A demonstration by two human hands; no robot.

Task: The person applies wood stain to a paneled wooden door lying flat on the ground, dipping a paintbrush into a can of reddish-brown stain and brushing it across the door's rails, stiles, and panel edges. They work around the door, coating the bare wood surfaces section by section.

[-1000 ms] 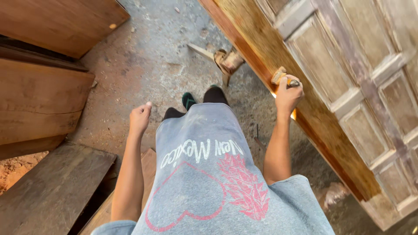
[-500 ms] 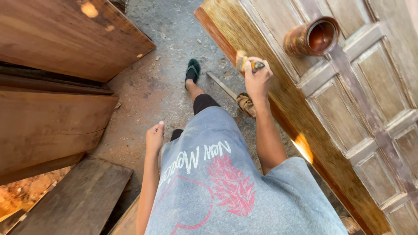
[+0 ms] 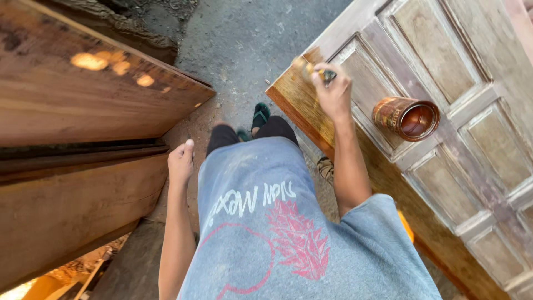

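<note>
Head view, looking down. Right hand [image 3: 335,91] closed around a paintbrush [image 3: 312,69]; handle end pokes out past the knuckles, bristles blurred, lying on or just above the near corner of the panelled wooden door [image 3: 472,139]. Door lies flat, tilted across the right side of frame.

Left hand [image 3: 181,161] hangs at the side, fingers curled into a loose fist, holding nothing visible, touching nothing.

Open tin can [image 3: 406,118] sits on the door, on a rail between panels, w/ dark brown liquid inside, prob. stain or varnish. Just right of the brush arm, not touching it.

Progress, judged from colour only: the door's near edge strip + corner by the brush look darker, amber, glossy → coated. Panels and rails further right are pale, dry, chalky → uncoated. So approx. one edge done, most of the face left.

Surroundings: large wooden boards [image 3: 83,100] stacked at left, grey concrete floor [image 3: 244,39] between. Person wears grey printed shirt, green sandal [image 3: 260,115] visible below.
</note>
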